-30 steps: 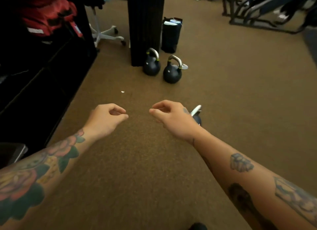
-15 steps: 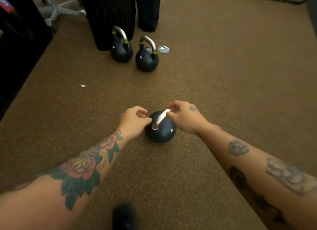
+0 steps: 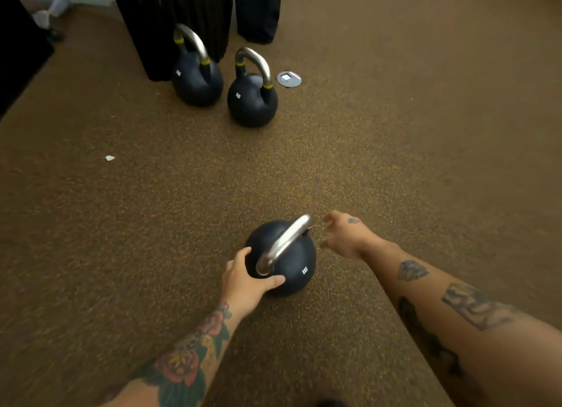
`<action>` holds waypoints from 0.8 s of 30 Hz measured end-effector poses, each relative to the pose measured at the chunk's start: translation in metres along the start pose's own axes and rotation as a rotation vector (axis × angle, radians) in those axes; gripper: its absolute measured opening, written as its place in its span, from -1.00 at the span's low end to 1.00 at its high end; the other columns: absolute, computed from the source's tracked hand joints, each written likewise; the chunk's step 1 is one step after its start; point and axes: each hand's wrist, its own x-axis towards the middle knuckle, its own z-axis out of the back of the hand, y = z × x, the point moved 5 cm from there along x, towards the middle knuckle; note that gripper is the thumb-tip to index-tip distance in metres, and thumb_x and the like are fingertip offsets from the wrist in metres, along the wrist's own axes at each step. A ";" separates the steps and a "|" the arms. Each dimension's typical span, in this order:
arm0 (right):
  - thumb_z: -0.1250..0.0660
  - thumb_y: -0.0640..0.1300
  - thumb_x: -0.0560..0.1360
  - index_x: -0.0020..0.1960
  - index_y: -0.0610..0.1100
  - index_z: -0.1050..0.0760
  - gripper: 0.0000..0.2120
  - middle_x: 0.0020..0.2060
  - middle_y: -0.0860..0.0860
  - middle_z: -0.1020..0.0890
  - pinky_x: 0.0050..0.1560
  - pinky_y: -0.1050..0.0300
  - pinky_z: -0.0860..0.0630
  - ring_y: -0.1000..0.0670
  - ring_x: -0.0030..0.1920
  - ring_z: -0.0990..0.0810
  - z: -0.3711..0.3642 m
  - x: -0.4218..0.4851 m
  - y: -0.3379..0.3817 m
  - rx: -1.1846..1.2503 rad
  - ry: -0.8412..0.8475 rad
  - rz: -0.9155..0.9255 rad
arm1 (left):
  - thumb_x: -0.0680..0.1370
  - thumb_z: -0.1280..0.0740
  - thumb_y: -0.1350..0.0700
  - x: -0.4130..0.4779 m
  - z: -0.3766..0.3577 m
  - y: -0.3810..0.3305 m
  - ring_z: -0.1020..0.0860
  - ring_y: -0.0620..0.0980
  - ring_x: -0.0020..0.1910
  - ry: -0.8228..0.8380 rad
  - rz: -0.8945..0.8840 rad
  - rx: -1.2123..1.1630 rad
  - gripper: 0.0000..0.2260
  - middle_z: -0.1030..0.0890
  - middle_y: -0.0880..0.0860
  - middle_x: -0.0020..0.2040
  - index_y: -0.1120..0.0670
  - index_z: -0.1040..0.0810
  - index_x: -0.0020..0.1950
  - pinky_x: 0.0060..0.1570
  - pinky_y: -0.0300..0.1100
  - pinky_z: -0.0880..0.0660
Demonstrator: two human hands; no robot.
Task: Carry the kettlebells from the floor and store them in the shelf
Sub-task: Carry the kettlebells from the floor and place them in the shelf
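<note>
Head camera coverage was filled mostly by the speckled brown floor, on which everything stood. Taking the nearest kettlebell as the landmark, a black ribbed column was seen far beyond it and to the left, with a dark bag beside that column. Two more kettlebells were set upright between the column and the landmark: one against the column's foot, the other just to its right, both with yellow bands on steel handles. No shelf could be clearly made out.

The nearest kettlebell was resting on the floor, its steel handle running diagonally across the top. The left hand was laid open against the near-left side of the ball, thumb and fingers spread over it, nothing being clamped. The right hand was held just beside the far end of the handle, fingers loosely curled and apart, apparently touching nothing.

The bell was judged dense, rigid and heavy, its rounded body too smooth and wide to be gripped safely. It would best be taken by the handle, fingers wrapped fully round the middle of the bar, and lifted straight up. Beyond a floor plate right of the far pair, a paper scrap lay well to the landmark's left.
</note>
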 end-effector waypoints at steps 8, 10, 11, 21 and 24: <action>-0.58 -0.04 0.45 0.32 -0.09 -0.55 -0.52 0.08 0.09 -0.65 0.07 0.22 -0.52 -0.04 0.21 -0.62 -0.074 0.099 -0.053 0.475 -0.118 0.142 | 0.32 -0.42 -0.39 0.054 -0.070 0.061 -0.16 0.12 0.53 -0.285 -0.127 0.008 -0.17 -0.20 0.06 0.54 -0.11 -0.32 0.51 0.46 0.08 -0.18; -0.59 -0.09 0.44 0.19 -0.10 -0.62 -0.65 0.01 0.01 -0.71 0.11 0.08 -0.59 -0.07 0.14 -0.67 -0.080 0.113 -0.052 0.581 -0.162 0.203 | 0.31 -0.30 -0.46 0.061 -0.074 0.062 -0.22 0.15 0.50 -0.382 -0.158 -0.062 -0.22 -0.28 0.09 0.51 -0.09 -0.43 0.44 0.44 0.04 -0.18; -0.59 -0.11 0.44 0.13 -0.10 -0.65 -0.71 0.00 -0.06 -0.73 0.15 -0.04 -0.59 -0.09 0.11 -0.68 -0.081 0.120 -0.050 0.588 -0.180 0.229 | 0.31 -0.26 -0.47 0.063 -0.075 0.060 -0.27 0.15 0.47 -0.425 -0.198 -0.114 -0.26 -0.34 0.09 0.46 -0.09 -0.49 0.37 0.41 -0.01 -0.21; -0.57 -0.23 0.44 -0.09 -0.15 -0.71 -0.93 -0.12 -0.13 -0.78 0.10 -0.15 -0.63 -0.02 -0.06 -0.71 -0.105 0.176 -0.036 0.879 -0.146 0.272 | 0.39 -0.43 -0.10 0.113 -0.054 0.038 -0.62 0.02 -0.04 -0.589 -0.488 -0.413 -0.84 -0.62 0.02 -0.07 -0.13 -0.55 -0.09 0.04 -0.24 -0.50; -0.57 -0.22 0.43 -0.09 -0.15 -0.73 -0.93 -0.10 -0.16 -0.78 0.13 -0.15 -0.63 -0.15 -0.01 -0.74 -0.108 0.188 -0.025 0.998 -0.125 0.236 | 0.38 -0.50 0.09 0.148 -0.030 0.023 -0.62 -0.25 -0.24 -0.573 -0.409 -0.495 -0.90 -0.67 -0.09 -0.24 -0.07 -0.62 -0.20 -0.19 -0.47 -0.44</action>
